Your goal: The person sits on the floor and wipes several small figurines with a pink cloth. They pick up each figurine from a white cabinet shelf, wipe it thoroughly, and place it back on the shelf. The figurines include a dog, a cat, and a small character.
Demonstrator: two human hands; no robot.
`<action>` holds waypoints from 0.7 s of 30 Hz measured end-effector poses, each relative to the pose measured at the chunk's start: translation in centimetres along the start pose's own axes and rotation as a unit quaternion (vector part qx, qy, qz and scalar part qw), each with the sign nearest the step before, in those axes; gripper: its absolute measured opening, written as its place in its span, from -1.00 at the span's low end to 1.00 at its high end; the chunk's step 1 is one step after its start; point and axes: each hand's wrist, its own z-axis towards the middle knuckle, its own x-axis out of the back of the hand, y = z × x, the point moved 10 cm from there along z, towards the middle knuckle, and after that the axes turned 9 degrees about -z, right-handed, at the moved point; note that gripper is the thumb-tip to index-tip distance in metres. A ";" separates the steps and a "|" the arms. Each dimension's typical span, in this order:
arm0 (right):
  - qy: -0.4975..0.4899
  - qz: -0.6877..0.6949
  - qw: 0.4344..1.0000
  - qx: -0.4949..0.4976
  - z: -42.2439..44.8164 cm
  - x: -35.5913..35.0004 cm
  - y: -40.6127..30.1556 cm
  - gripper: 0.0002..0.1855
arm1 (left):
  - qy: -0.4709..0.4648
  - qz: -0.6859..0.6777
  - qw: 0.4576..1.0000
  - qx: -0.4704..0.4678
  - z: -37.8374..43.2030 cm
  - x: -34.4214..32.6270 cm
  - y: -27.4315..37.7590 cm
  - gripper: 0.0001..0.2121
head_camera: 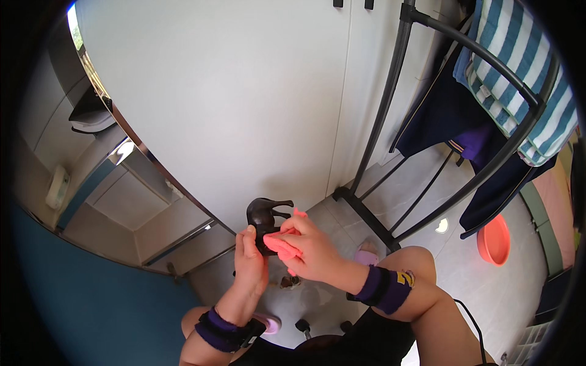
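A dark brown, glossy animal figurine [262,214], perhaps an elephant, is held up in front of me, its legs pointing right. My left hand [250,261] grips its lower left side, thumb against the dark surface. In my right hand [311,249] is a bunched coral-pink cloth [283,245], which is pressed against the figurine's lower part. The fingers of both hands hide some of the figurine, so its exact kind is hard to tell.
A white cabinet door [219,100] rises ahead. On the right, a black metal clothes rack [382,105] carries dark garments and a striped towel [512,68]. A coral basin [494,240] stands on the tiled floor. Small brown objects [289,282] lie below my hands.
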 end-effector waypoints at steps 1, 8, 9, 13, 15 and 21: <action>0.002 0.007 1.000 -0.012 0.1 0.5 -0.2 -0.62 | -0.003 -0.002 1.000 0.001 0.2 0.4 -0.3 -0.74; -0.018 -0.147 0.986 0.075 -1.1 -2.7 -1.8 -0.54 | 0.003 -0.026 1.000 0.004 0.9 1.8 -0.4 -0.68; -0.020 -0.137 0.988 0.066 -1.1 -2.7 -1.2 -0.55 | 0.000 -0.020 1.000 -0.010 1.0 2.1 -0.1 -0.69; -0.038 -0.115 0.992 0.027 -1.2 -2.5 0.1 -0.65 | 0.007 -0.005 1.000 -0.014 0.4 2.1 0.3 -0.70; -0.060 -0.122 0.991 0.007 -1.5 -2.8 0.5 -0.74 | 0.011 0.002 1.000 0.008 0.1 2.3 -0.2 -0.70; -0.139 -0.153 0.978 -0.035 -2.4 -4.9 2.8 -0.84 | 0.055 0.140 0.989 -0.012 0.3 6.0 0.6 -0.72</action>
